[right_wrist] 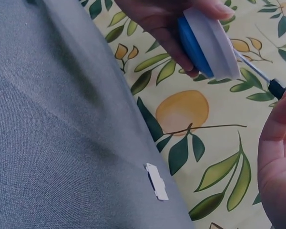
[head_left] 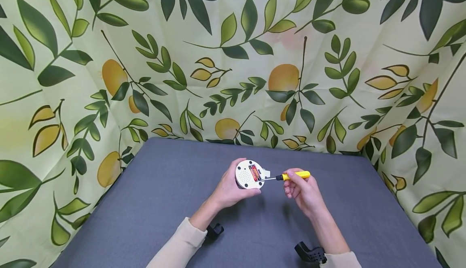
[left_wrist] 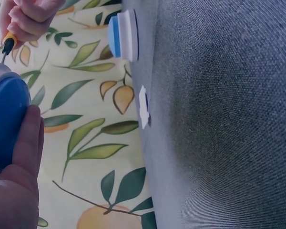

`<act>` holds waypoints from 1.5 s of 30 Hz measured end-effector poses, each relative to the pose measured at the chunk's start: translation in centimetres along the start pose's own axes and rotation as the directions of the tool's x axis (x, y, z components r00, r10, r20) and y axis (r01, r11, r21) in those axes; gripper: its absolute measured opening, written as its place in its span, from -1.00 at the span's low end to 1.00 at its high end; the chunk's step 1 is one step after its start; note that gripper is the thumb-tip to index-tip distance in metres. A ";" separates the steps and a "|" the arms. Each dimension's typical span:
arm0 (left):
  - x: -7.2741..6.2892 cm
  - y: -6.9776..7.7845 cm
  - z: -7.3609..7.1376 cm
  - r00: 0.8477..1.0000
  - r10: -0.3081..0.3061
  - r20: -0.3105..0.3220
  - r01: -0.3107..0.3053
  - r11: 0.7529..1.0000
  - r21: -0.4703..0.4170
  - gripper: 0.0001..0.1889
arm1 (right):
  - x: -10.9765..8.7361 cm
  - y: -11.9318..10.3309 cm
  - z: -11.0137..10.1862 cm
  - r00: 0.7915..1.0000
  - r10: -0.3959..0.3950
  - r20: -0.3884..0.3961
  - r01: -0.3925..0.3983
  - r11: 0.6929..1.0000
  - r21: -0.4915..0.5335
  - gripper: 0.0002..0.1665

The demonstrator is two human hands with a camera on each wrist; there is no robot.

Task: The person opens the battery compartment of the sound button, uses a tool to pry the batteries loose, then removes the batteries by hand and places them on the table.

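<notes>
Head view: the round device (head_left: pixel 243 177) sits in the left hand (head_left: pixel 227 191), thumb and fingers gripping its rim, so it lies left of the right hand (head_left: pixel 303 191). That hand pinches a yellow screwdriver (head_left: pixel 297 175), whose long axis points towards the left hand, tip by the exposed batteries (head_left: pixel 255 173); whether they touch, I cannot tell. Dark dots and small holes mark the white face.

Left wrist view: fingers lie along the device's blue shell; a small white piece (left_wrist: pixel 143 107) rests beyond the hands.

Right wrist view: the device shows edge-on, tilted, white side towards the right hand.
</notes>
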State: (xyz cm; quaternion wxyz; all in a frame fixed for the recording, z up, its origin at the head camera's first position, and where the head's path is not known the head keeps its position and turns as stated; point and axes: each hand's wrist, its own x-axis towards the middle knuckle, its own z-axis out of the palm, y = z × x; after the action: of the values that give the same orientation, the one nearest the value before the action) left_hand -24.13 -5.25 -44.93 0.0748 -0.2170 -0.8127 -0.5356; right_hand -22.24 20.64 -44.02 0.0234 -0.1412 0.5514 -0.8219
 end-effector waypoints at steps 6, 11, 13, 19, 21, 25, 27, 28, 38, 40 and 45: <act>0.0 -0.2 -0.2 1.000 -0.020 0.008 0.020 0.999 -0.026 0.04 | -0.1 0.3 -0.4 0.997 -0.032 0.067 0.033 0.999 -0.010 -0.71; 0.1 -0.2 -0.3 1.000 -0.018 0.010 0.018 0.999 -0.031 0.04 | 0.0 0.5 -0.6 0.996 -0.048 0.076 0.049 0.999 -0.019 -0.72; 0.1 -0.1 -0.3 1.000 -0.017 0.014 0.017 1.000 -0.025 0.04 | 0.0 0.5 -0.6 0.997 -0.048 0.063 0.049 0.999 -0.015 -0.72; 0.0 0.0 -0.2 1.000 -0.019 0.022 0.019 1.000 -0.017 0.04 | 0.2 0.2 -0.4 0.997 -0.055 0.060 0.050 0.996 0.073 -0.63; 0.1 0.0 -0.1 1.000 -0.017 0.020 0.017 1.000 -0.017 0.04 | 0.4 0.1 -0.4 0.996 -0.061 0.070 0.052 0.991 0.125 -0.60; 0.1 -0.1 -0.1 1.000 -0.013 0.022 0.014 1.000 -0.015 0.04 | 0.7 -0.2 -0.1 0.994 -0.066 0.081 0.050 0.981 0.187 -0.59; 0.0 -0.1 0.0 1.000 -0.009 0.023 0.009 1.000 -0.017 0.04 | 0.8 -0.2 0.0 0.995 -0.061 0.076 0.046 0.982 0.182 -0.61; 0.0 -0.1 0.0 1.000 -0.007 0.025 0.007 1.000 -0.018 0.04 | 0.9 -0.3 0.1 0.996 -0.056 0.067 0.044 0.984 0.170 -0.61; -0.1 0.0 0.1 0.999 -0.002 0.040 0.004 0.999 -0.033 0.05 | 1.3 -0.3 0.8 1.000 -0.007 -0.017 0.008 0.994 0.106 -0.67; -0.1 0.1 0.1 0.999 0.002 0.042 0.000 0.999 -0.038 0.05 | 1.5 -0.3 1.0 1.000 0.002 -0.023 0.001 0.994 0.110 -0.67; -0.2 0.2 0.1 0.999 0.008 0.050 -0.007 0.999 -0.035 0.04 | 1.9 -0.2 1.4 0.999 0.019 -0.038 -0.015 0.994 0.110 -0.67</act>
State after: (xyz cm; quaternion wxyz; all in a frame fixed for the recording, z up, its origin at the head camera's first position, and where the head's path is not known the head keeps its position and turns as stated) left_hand -23.90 -5.13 -44.87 0.0525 -0.2347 -0.8040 -0.5439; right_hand -23.73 19.13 -42.95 0.0275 -0.1190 0.5068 -0.8534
